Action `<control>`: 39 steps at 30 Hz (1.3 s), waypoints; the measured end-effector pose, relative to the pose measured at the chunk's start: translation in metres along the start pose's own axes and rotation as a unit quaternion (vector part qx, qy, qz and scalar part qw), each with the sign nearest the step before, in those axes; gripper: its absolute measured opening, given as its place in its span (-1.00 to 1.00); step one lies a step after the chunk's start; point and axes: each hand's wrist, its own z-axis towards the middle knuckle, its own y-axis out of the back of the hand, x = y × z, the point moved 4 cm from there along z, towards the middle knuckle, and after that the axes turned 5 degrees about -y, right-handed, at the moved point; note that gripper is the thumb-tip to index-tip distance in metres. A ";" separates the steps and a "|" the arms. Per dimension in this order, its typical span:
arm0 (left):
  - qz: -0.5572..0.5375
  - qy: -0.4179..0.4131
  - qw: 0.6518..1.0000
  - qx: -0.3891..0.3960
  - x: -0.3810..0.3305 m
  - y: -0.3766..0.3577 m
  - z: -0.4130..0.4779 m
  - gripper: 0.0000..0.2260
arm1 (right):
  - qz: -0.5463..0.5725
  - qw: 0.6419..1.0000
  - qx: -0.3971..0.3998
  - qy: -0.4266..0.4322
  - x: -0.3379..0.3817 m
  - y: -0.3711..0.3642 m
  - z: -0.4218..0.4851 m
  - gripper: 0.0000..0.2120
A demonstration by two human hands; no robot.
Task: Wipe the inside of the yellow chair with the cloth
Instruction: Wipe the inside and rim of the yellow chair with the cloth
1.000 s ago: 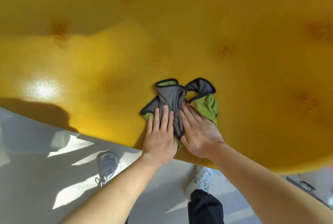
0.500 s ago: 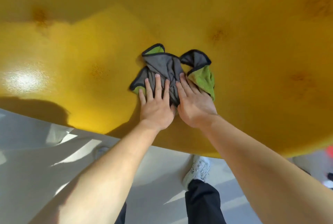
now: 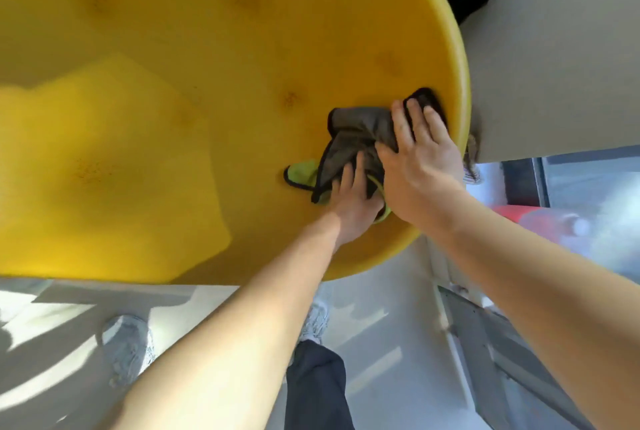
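Because the yellow chair (image 3: 214, 90) curves smoothly up to its right rim, the bunched cloth (image 3: 356, 138) there may slide over the edge. Right hand (image 3: 420, 159) and left hand (image 3: 353, 201) press it with fingers flat, extended, not gripping.

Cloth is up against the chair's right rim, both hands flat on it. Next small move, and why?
Probably sweep the cloth back leftward across the seat. The right hand already presses its dark corner against the rim of the yellow chair, the left hand holds the lower part, and darker spots show further left on the yellow surface.
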 end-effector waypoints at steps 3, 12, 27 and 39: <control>0.061 -0.081 0.994 -0.027 0.016 -0.017 0.002 -0.42 | 0.042 0.999 0.009 -0.008 0.011 -0.009 -0.004 -0.40; 0.263 -0.002 0.958 0.110 0.094 -0.023 -0.087 -0.56 | -0.029 0.996 0.039 0.071 0.039 -0.018 -0.010 -0.44; 0.119 0.034 0.992 0.014 0.068 -0.026 -0.077 -0.61 | -0.049 0.990 0.025 0.128 0.016 -0.010 0.011 -0.46; 0.141 -0.045 0.989 -0.029 0.020 0.012 0.020 -0.48 | -0.027 0.989 -0.064 0.128 0.004 0.008 0.065 -0.45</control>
